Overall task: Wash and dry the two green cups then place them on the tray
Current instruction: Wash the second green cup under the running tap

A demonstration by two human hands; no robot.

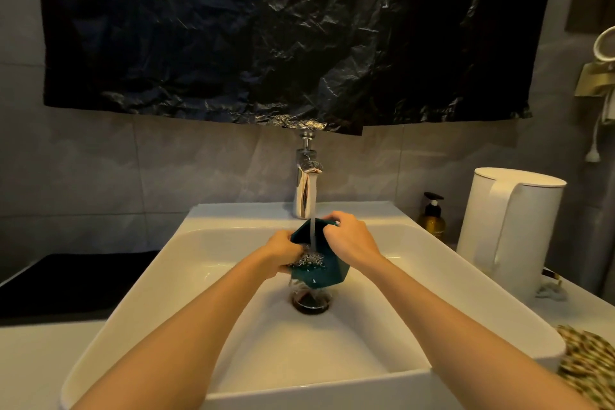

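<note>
Two bare forearms reach from the near edge over the white sink [299,389], which sits on a pale bench [40,369]. Past the near rim, the drain [311,302] lies in the middle of the basin. Just above it, the green cup [327,271] is held tilted in the air, its mouth turned up and to the far left. The left hand [281,251] is on the cup's left side, its fingers [290,256] curled tightly round a wad of steel wool [307,260] pressed against the cup's wall. The right hand [351,240] grips the cup from the right, its fingers [334,219] bent over the far rim; the thumb cannot be made out. A thin stream of water [313,230] falls onto the cup where the steel wool sits. On the near right a woven mat [589,366] lies on the bench, with a white kettle [509,230] farther back and an amber pump bottle [432,216] beyond that. To the left lies a flat black surface [66,280]; whether it is a tray cannot be told. The chrome tap [304,190] stands at the far edge of the sink, and a crumpled black plastic sheet [283,27] hangs on the tiled wall above it.
</note>
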